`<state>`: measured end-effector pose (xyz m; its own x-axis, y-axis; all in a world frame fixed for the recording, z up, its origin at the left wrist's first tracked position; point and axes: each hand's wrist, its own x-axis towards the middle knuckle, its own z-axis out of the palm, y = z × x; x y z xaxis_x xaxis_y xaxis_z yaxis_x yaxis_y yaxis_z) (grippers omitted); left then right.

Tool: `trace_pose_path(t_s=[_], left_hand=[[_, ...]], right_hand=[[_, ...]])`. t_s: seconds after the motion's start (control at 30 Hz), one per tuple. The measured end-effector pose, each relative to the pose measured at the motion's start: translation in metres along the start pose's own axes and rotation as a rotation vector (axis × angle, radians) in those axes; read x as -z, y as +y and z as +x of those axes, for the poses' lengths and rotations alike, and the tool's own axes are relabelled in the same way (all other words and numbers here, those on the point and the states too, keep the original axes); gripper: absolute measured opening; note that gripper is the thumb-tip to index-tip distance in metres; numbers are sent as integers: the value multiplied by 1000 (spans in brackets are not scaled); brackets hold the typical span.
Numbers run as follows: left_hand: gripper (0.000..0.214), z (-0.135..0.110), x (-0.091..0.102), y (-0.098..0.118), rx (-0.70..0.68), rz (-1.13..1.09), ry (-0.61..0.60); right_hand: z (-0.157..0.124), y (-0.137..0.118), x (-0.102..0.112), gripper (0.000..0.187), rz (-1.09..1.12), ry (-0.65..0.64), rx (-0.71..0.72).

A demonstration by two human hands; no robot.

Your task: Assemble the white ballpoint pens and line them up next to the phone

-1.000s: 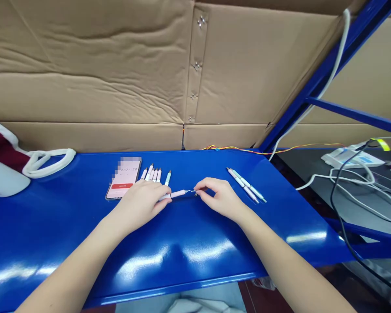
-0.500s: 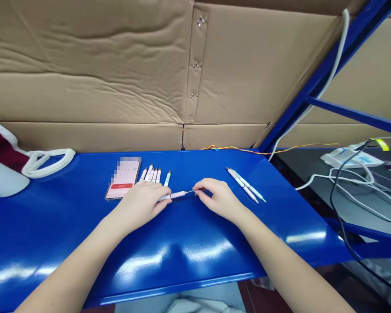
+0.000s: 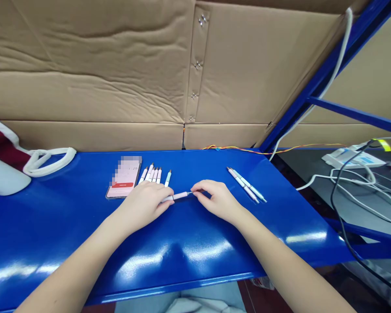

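Observation:
My left hand [image 3: 145, 203] is closed around the back end of a pink and white pen [image 3: 179, 196], which lies level just above the blue table [image 3: 84, 234]. The fingers of my right hand [image 3: 215, 199] pinch the pen's tip end, where a thin dark point shows. Just behind my left hand lies a row of several white pens [image 3: 154, 174] side by side, tips pointing away. Two more pens [image 3: 246, 184] lie together to the right of my right hand.
A phone [image 3: 124, 178] with a lit timer screen lies left of the pen row. A white and red bag [image 3: 6, 169] with looped handles sits at the far left. Cardboard lines the back wall. White and black cables [image 3: 352, 191] and a power strip [image 3: 353, 158] fill the right side.
My right hand has slid slightly left along the pen, so less of the tip shows between my hands. The phone's timer has advanced by a second.

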<state>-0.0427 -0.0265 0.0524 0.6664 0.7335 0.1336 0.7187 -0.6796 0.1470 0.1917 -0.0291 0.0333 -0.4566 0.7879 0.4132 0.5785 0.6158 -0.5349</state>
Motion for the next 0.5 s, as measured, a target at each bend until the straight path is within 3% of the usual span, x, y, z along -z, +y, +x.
trace_pose_path(t_s=[0.23, 0.33, 0.4, 0.5], left_hand=[[20, 0, -1, 3, -9, 3, -9], [20, 1, -1, 1, -3, -5, -8], [20, 1, 0, -1, -3, -6, -3], [19, 1, 0, -2, 0, -10, -5]], right_hand=[[-3, -3, -4, 14, 88, -55, -59], [-4, -1, 2, 33, 148, -66, -131], [-3, 2, 7, 41, 111, -67, -165], [-2, 9, 10, 36, -24, -114, -111]])
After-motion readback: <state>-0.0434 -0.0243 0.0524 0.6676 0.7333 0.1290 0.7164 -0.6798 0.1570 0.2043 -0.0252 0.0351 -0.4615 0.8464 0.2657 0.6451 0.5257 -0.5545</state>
